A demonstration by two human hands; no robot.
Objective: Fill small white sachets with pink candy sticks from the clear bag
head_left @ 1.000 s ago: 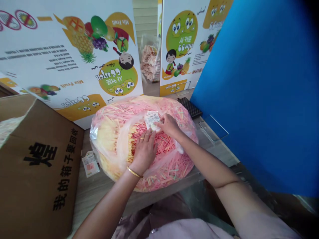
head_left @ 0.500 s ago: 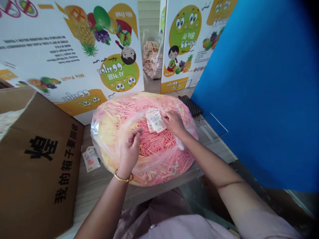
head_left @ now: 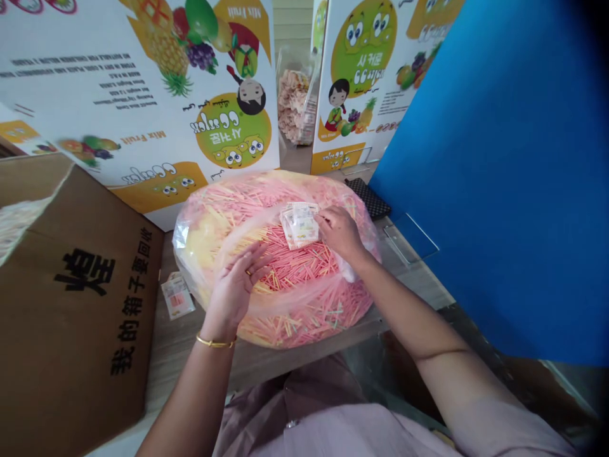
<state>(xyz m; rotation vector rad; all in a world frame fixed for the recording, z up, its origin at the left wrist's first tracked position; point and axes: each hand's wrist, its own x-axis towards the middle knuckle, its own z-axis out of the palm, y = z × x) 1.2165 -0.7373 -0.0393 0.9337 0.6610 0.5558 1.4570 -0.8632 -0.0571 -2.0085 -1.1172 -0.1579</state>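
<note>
A large clear plastic bag [head_left: 195, 238] stands open in front of me, full of thin pink and yellow sticks [head_left: 304, 270]. Several small printed sachets [head_left: 301, 227] lie loosely stacked over the sticks near the bag's middle. My right hand [head_left: 340, 231] pinches the right edge of the top sachet between bent fingers. To the left, my left hand [head_left: 238, 279] hovers over the bag's near left part, empty, its fingers stretched and apart. Another pair of sachets [head_left: 177, 297] rests on the table left of the bag.
A brown cardboard box [head_left: 95, 298] stands at the left. White printed cartons [head_left: 143, 82] form a wall behind. Between them sits a clear container [head_left: 295, 105] of pale pieces. A blue panel [head_left: 499, 190], a dark textured object [head_left: 368, 198] and a wire handle [head_left: 412, 238] are at right.
My left hand has uncurled and shifted left, its fingers now spread. The sachets at my right hand have turned slightly and sit more squarely stacked. The view has shifted a little.
</note>
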